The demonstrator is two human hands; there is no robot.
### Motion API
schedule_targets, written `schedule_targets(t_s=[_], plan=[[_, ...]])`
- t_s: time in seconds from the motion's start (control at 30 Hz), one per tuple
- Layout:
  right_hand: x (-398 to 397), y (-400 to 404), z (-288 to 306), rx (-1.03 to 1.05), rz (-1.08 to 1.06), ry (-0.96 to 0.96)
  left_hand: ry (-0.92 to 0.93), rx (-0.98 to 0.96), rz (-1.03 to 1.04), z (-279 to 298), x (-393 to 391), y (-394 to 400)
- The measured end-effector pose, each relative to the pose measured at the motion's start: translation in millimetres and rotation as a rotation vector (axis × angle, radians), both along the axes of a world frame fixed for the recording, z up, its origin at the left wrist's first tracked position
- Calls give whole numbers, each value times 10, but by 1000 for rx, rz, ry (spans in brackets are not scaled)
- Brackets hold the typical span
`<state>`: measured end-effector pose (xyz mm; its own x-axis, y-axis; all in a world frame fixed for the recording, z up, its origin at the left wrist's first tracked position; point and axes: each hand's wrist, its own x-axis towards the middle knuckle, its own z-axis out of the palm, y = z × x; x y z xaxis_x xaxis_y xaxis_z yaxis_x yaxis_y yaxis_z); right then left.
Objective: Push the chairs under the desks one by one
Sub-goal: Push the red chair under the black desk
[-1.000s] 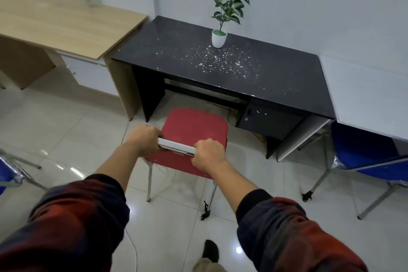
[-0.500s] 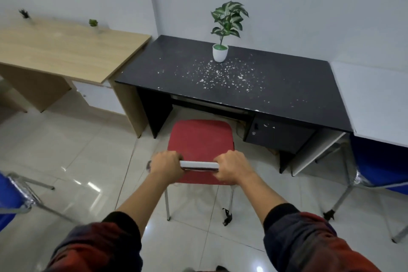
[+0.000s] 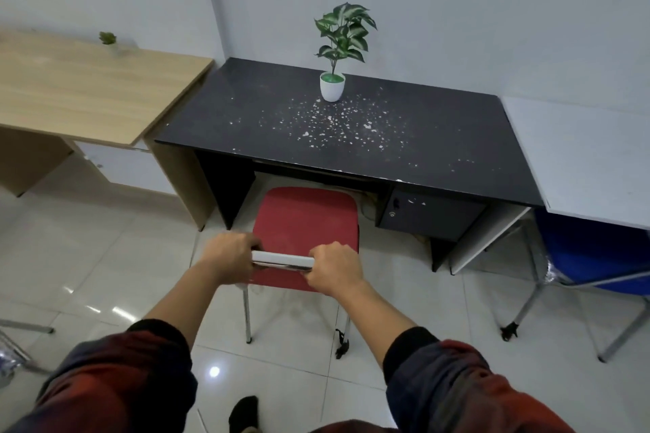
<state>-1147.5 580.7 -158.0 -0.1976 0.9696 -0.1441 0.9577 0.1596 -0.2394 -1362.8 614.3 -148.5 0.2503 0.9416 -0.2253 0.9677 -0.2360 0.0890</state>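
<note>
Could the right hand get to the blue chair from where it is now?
Probably not as things stand: the right hand grips the red chair's top rail, and the blue chair sits well off to the right, apart from it.

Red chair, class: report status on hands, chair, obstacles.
Left hand and right hand both grip backrest bar. Red chair front edge at black desk opening. Path looks clear.

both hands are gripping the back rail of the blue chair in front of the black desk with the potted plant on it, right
Not quite: the chair is red, not blue. The head view shows both the left hand and right hand gripping the back rail of the red chair in front of the black desk with the potted plant.
</note>
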Motion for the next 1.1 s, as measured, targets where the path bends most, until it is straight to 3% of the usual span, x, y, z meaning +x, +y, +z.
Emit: schedule_targets(t_s=[0.73,1.1], plan=[[-1678,533,26,-2,-151,5,33,2,-167,66,-1521,1070],[-1275,679,108,-50,-47,-115,15,62,-141,-37,-1205,980]])
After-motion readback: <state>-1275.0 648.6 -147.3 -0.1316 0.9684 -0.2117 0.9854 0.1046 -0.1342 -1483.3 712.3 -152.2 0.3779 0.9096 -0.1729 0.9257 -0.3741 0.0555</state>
